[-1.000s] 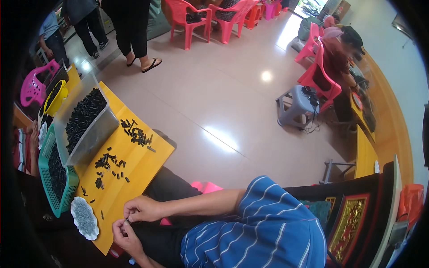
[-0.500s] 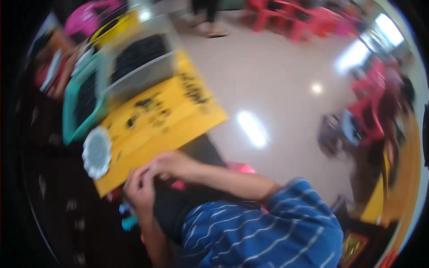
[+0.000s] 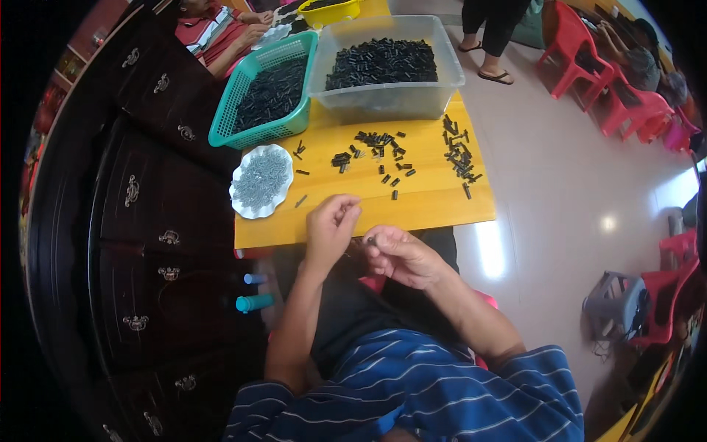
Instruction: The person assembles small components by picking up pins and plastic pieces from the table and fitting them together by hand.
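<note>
At the near edge of the yellow table [image 3: 346,225], my right hand [image 3: 407,258] pinches a small dark piece [image 3: 372,241] between thumb and fingers. My left hand [image 3: 329,230] is just left of it, fingers curled together; whatever it may hold is hidden. Beyond my hands lie scattered short black parts [image 3: 378,141], several of them single. Longer black pieces [image 3: 460,156] form a loose pile at the table's right edge. To the left, a white scalloped dish [image 3: 286,193] holds many small silvery pins.
A clear plastic bin [image 3: 398,103] and a green basket [image 3: 300,120], both filled with black parts, stand farther back beside a yellow basin [image 3: 346,12]. Dark drawers [image 3: 147,221] flank the left side. A co-worker [image 3: 221,37] sits at the far left. Red chairs [image 3: 571,55] stand right.
The view has swung round and sharpened, so the table now appears straight ahead. My hands, touching before, are now slightly apart, and a dark piece shows in the right fingers.
</note>
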